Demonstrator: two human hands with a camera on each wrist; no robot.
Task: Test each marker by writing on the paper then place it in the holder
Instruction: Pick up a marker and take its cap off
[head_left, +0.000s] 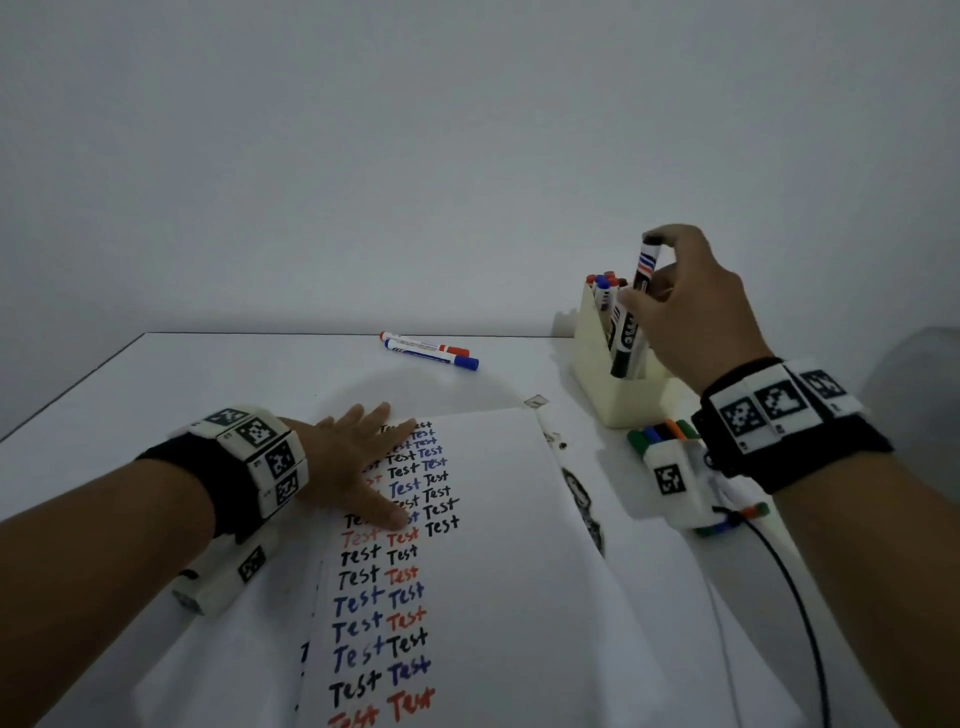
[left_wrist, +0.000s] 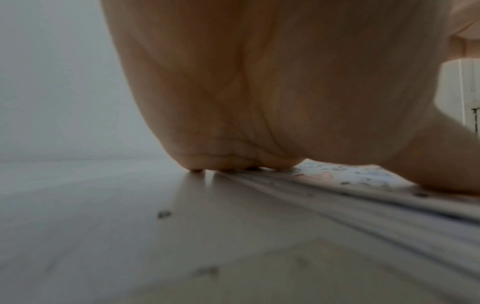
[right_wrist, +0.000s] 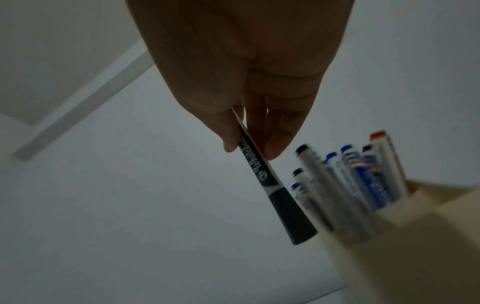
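Nearest, the left hand (head_left: 349, 464) lies flat with fingers apart on the paper (head_left: 483, 561), and right of the paper the right hand (head_left: 696, 306) has its grip clamped on a black marker (head_left: 631, 322), cap down in the cream holder (head_left: 618, 395) beside other markers (head_left: 603, 287), while beyond the paper two markers (head_left: 428, 351) lie on the surface (head_left: 208, 374).
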